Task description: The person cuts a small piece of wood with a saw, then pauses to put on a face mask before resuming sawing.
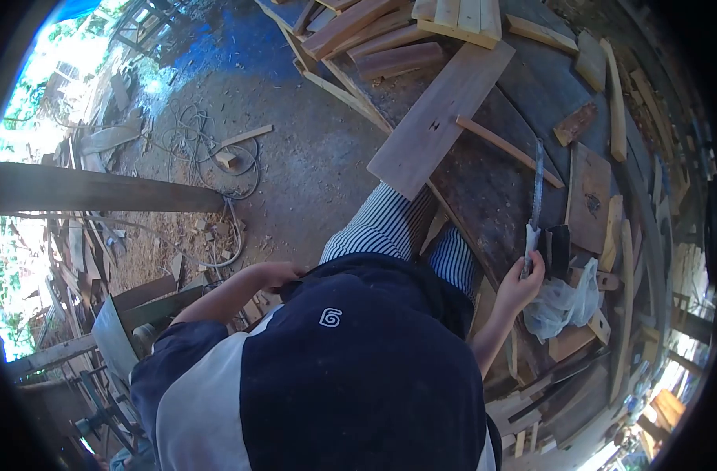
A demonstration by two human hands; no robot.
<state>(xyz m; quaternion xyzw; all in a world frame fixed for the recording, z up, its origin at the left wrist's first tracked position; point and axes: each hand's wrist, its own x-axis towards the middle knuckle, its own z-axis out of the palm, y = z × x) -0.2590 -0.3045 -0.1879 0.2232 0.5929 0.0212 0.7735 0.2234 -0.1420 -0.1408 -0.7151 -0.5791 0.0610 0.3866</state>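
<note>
Ahead and to the left of your left fingers, you have one small wood block (226,160) on the ground; next, your left hand (284,274), at the waist against the dark shirt (358,353), fingertips hidden, clenched or loose cannot be told. Ahead of and between both sets of fingers, one wide board (448,106) and, nearer the right ones, one narrow wood strip (509,152), its far end at the board's edge. Your right hand (526,282) grasps one long-bladed tool (536,196) by its handle, blade pointing away from you; just right of those fingers, one crumpled plastic bag (561,308).
</note>
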